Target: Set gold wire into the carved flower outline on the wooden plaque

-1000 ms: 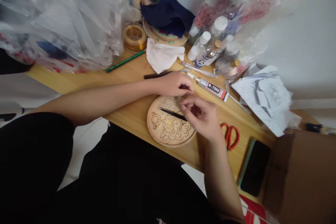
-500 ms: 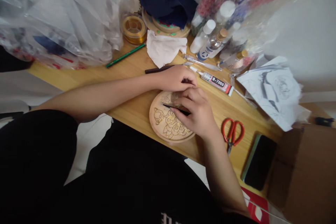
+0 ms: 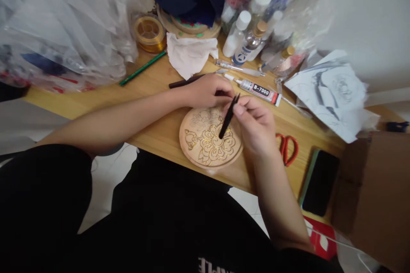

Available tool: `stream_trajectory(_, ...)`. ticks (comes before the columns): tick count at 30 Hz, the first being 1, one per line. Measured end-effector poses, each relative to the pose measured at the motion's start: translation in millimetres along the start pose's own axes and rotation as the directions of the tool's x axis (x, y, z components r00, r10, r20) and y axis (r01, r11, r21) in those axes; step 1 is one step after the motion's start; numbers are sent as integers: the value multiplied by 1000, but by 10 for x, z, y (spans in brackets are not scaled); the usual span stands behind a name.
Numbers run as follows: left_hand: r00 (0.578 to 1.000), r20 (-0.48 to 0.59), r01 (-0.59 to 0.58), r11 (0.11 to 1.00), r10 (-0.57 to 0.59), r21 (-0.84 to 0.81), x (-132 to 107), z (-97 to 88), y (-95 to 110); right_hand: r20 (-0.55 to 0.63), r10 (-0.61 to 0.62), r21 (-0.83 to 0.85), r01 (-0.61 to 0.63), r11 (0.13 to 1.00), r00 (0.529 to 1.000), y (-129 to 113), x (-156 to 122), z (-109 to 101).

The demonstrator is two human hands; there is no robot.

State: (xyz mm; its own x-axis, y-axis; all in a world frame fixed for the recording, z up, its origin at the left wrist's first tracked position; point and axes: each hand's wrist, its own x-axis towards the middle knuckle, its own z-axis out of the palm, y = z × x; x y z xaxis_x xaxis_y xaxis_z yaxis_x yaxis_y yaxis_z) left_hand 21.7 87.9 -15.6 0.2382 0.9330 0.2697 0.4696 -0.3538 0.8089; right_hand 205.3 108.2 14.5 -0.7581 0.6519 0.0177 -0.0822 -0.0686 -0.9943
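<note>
A round wooden disc (image 3: 205, 147) with a gold-outlined flower pattern lies near the table's front edge. My right hand (image 3: 256, 126) is closed on black tweezers (image 3: 228, 117), held steeply, with the tip over the disc's flower. My left hand (image 3: 208, 90) rests with curled fingers at the disc's far rim; what its fingertips pinch, if anything, is hidden.
A B-7000 glue tube (image 3: 261, 92), red scissors (image 3: 287, 148), a dark phone (image 3: 318, 182) and a sketch on paper (image 3: 333, 89) lie to the right. A gold wire spool (image 3: 149, 33), a green pencil (image 3: 142, 68), a white tissue (image 3: 188, 53), bottles (image 3: 248, 42) and plastic bags (image 3: 64, 21) crowd the back. A cardboard box (image 3: 374, 196) stands at the right.
My right hand turned the tweezers from lying nearly flat to steeply upright and shifted slightly right, uncovering more of the disc. My left hand stayed at the rim. The camera moved a little.
</note>
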Motion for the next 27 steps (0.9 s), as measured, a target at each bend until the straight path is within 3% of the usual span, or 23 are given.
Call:
stream_trajectory(2,1000,1,-14,1000,14,6,2,-1,-6,20,70,151,-72,986,997,-28,12,-51)
stream_trajectory(4,1000,9,-13,1000,12,22,5,0,-10,180,193,204,-228,952,965,-73,9,-105)
stream_trajectory(5,1000,12,-7,999,7,33,7,0,-11,296,262,189,-325,927,919,-99,1,-128)
stream_trajectory(7,1000,13,5,999,-6,54,11,4,-13,511,377,83,-480,873,773,-143,-19,-157)
stream_trajectory(9,1000,3,11,998,-11,68,13,9,-13,613,437,-41,-526,850,658,-158,-33,-159)
stream_trajectory(10,1000,-3,9,997,-9,72,12,12,-13,624,456,-85,-525,847,634,-153,-35,-152)
stream_trajectory(12,1000,-11,6,997,-5,78,8,16,-12,598,483,-114,-529,841,639,-122,-28,-126)
stream_trajectory(22,1000,3,6,997,-6,75,2,-1,2,421,489,9,-542,840,764,-45,-7,-90)
stream_trajectory(27,1000,13,-22,998,22,67,4,6,-7,245,438,115,-474,873,865,-21,22,-90)
